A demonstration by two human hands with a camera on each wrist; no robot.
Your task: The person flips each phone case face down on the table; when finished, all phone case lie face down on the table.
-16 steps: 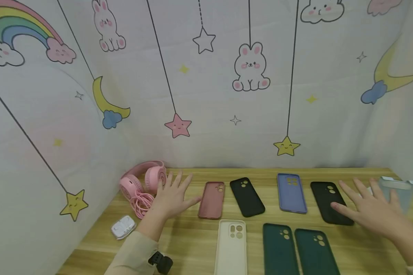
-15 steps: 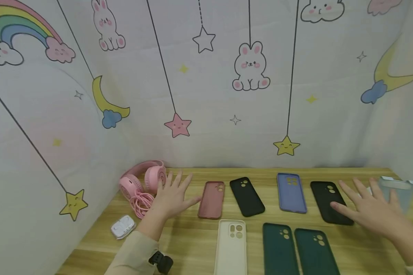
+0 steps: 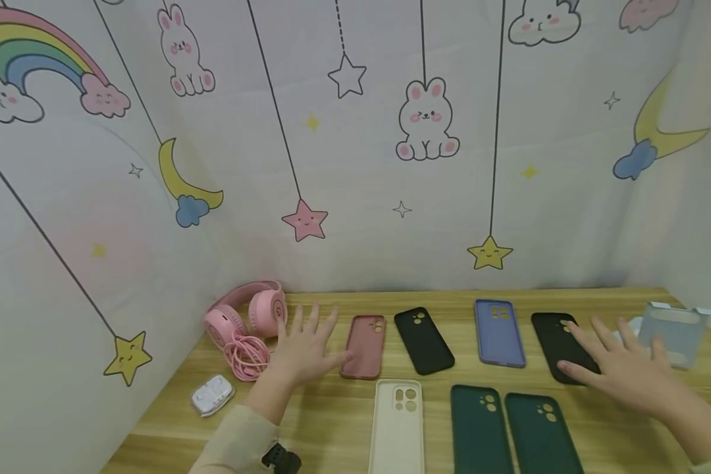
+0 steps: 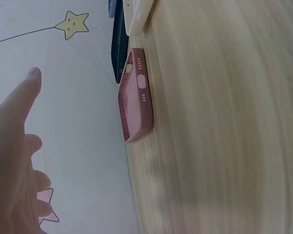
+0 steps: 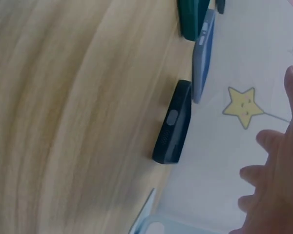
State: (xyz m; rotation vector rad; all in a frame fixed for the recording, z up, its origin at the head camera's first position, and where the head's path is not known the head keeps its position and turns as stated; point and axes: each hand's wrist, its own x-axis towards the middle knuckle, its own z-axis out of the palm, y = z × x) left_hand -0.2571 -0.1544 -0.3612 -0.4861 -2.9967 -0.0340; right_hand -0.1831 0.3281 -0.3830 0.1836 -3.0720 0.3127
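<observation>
My left hand hovers above the table with spread fingers, between the pink headphones and a pink phone case. Its thumb tip overlaps that case in the head view, while the left wrist view shows the hand raised off the tabletop. My right hand, fingers spread too, is held over the right side, its thumb and index overlapping a black phone case. Neither hand holds anything. Another black phone case and a blue phone case lie between the hands.
Nearer me lie a cream phone case and two dark green phone cases. A white case with coiled earphones rests at left. A pale blue translucent container stands at right. A patterned cloth hangs behind the table.
The head view has shifted slightly. My right hand has moved a little left, now covering more of the black case; my left hand has moved slightly right and down in the view.
</observation>
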